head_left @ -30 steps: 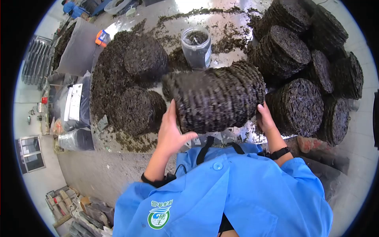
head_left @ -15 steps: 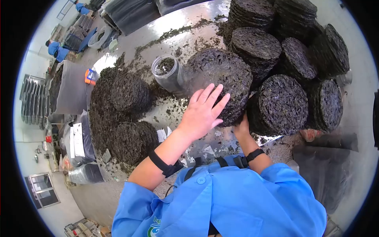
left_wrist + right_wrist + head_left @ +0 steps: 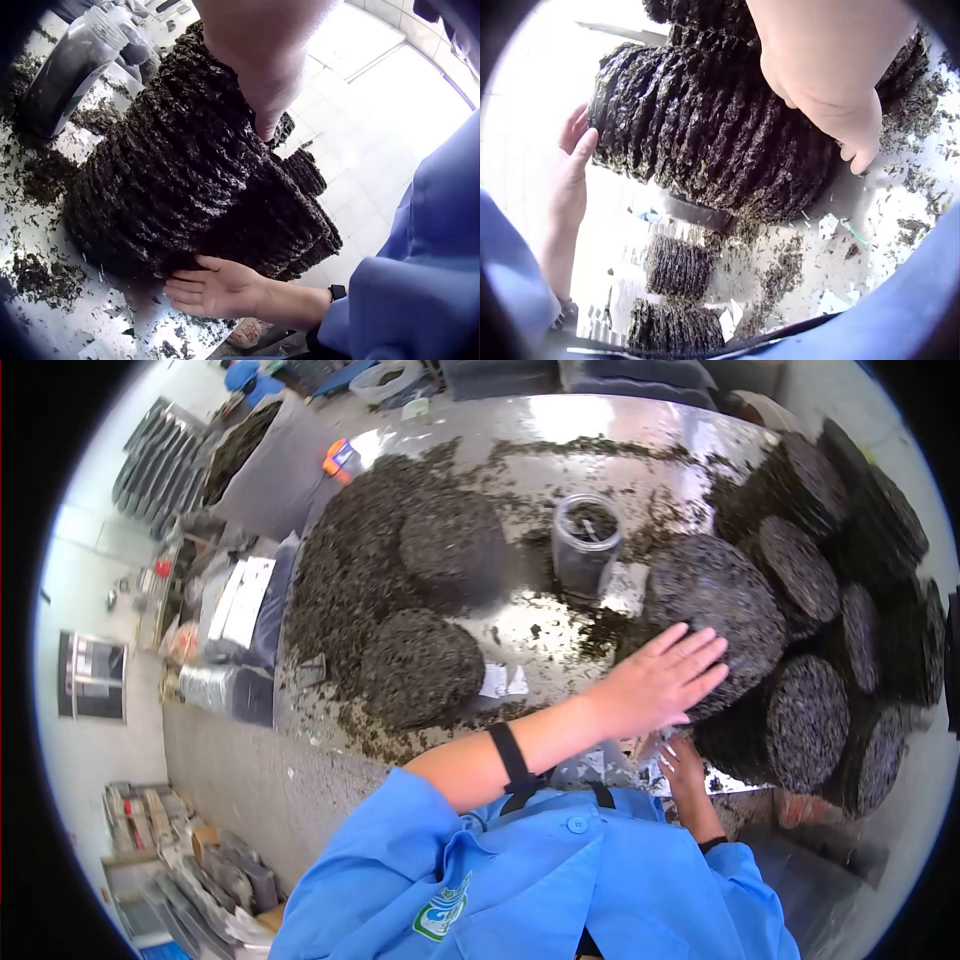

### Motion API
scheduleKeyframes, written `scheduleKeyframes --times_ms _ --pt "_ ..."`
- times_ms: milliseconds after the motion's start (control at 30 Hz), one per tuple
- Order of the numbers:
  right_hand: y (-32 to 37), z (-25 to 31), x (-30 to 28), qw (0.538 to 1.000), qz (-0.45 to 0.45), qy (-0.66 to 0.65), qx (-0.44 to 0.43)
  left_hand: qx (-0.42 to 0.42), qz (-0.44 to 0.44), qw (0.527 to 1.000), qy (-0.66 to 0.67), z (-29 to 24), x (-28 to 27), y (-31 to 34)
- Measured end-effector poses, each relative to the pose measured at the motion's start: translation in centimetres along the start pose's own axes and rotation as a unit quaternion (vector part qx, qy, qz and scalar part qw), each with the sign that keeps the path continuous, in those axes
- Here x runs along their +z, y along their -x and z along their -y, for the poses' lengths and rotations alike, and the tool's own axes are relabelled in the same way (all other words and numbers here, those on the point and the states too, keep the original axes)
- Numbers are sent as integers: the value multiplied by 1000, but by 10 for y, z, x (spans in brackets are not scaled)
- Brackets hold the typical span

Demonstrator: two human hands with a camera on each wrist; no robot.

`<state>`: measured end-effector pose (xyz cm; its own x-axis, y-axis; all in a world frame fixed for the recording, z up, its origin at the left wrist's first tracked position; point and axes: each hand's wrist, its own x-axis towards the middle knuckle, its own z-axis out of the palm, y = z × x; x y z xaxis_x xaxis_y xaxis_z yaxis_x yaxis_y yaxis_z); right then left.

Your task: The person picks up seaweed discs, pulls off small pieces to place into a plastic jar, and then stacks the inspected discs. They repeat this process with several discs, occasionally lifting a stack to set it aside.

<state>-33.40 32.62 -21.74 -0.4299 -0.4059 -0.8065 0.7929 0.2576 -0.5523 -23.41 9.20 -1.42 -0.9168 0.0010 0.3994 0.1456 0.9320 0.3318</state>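
A thick stack of round, dark seaweed sheets (image 3: 715, 610) stands on its end, tilted, at the table's right side; its ridged side (image 3: 157, 165) fills much of the left wrist view. My left hand (image 3: 660, 680) rests across the top round face with its fingers spread nearly straight. Low on the near side is my right hand (image 3: 684, 768), and the left wrist view shows its straight fingers at the stack's bottom edge, palm turned up. From the right wrist view, the left hand (image 3: 574, 161) touches the stack's upper end.
Several similar seaweed stacks (image 3: 808, 720) crowd the right. A clear jar (image 3: 588, 550) of dark flakes stands behind on the metal table (image 3: 590, 420). Two more stacks (image 3: 422, 665) and a loose seaweed heap (image 3: 335, 580) lie left. Paper scraps (image 3: 503, 680) and flakes litter the surface.
The stack, held sideways between both hands a second ago, was turned on end and now leans by the right-hand stacks. My left hand moved from its end onto its top face.
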Motion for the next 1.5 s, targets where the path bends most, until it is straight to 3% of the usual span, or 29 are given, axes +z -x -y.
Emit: scheduleKeyframes --times_ms 100,167,233,267,300,333,367,433,467,533,567,600,667,700,767,800,833,900,933,967,1033,1167,1233,1300,1367,1400,1433,1467,1500 --pt "17 -4 21 991 -4 131 -14 7 -28 1000 -6 4 -21 28" --pt "27 -6 38 973 56 209 -75 -7 -3 1000 21 11 -58 64" --pt "53 2 91 970 58 223 -78 -94 26 993 68 33 -106 108" --pt "58 2 115 954 65 268 -113 -190 2 977 95 48 -134 140" --pt "59 2 141 936 71 313 -147 -346 -46 926 141 72 -148 170" --pt "55 3 170 909 104 343 -211 -375 -107 912 131 108 -151 210" --pt "47 6 202 877 138 372 -272 -501 -174 782 326 148 -157 248" --pt "35 20 280 837 160 383 -356 -568 -248 625 475 219 -174 312" --pt "40 33 325 794 156 424 -406 -567 -248 623 478 248 -172 332" --pt "30 47 402 700 156 480 -505 -570 -238 472 629 298 -161 359" --pt "18 49 430 650 158 494 -555 -578 -220 468 631 316 -152 360" --pt "12 52 455 652 152 496 -552 -585 -210 464 631 335 -137 360" --pt "4 59 491 578 130 576 -563 -594 -198 454 634 369 -105 354" --pt "-7 60 499 579 123 580 -559 -592 -191 451 640 382 -92 347" --pt "-37 60 511 539 119 616 -562 -643 -259 389 607 404 -67 333" --pt "-47 60 517 501 127 618 -592 -665 -246 383 592 411 -59 326" --pt "-57 62 519 501 126 626 -585 -666 -242 375 598 419 -52 321" --pt "-68 61 522 452 132 647 -600 -707 -195 453 507 428 -37 318" --pt "-69 62 523 420 144 652 -614 -701 -204 466 500 436 -23 323" --pt "-71 63 522 426 147 658 -603 -708 -196 456 502 442 -10 327" --pt "-75 66 520 374 178 668 -618 -687 -235 521 449 444 -5 325" --pt "-75 70 522 319 203 679 -629 -670 -180 481 536 445 -28 315" --pt "-81 69 522 325 206 682 -622 -689 -175 485 510 456 -18 317" --pt "-85 69 522 330 201 683 -620 -709 -106 497 489 467 -20 315" --pt "-93 67 519 402 204 638 -624 -698 -85 509 497 472 -26 310" --pt "-91 69 516 402 202 637 -626 -713 -58 503 485 470 -33 305" --pt "-88 70 511 472 183 618 -601 -728 -29 497 471 466 -40 300" --pt "-87 71 507 539 162 594 -575 -719 -60 485 494 460 -45 295" --pt "-86 73 503 542 155 592 -576 -717 -55 491 493 454 -45 292"
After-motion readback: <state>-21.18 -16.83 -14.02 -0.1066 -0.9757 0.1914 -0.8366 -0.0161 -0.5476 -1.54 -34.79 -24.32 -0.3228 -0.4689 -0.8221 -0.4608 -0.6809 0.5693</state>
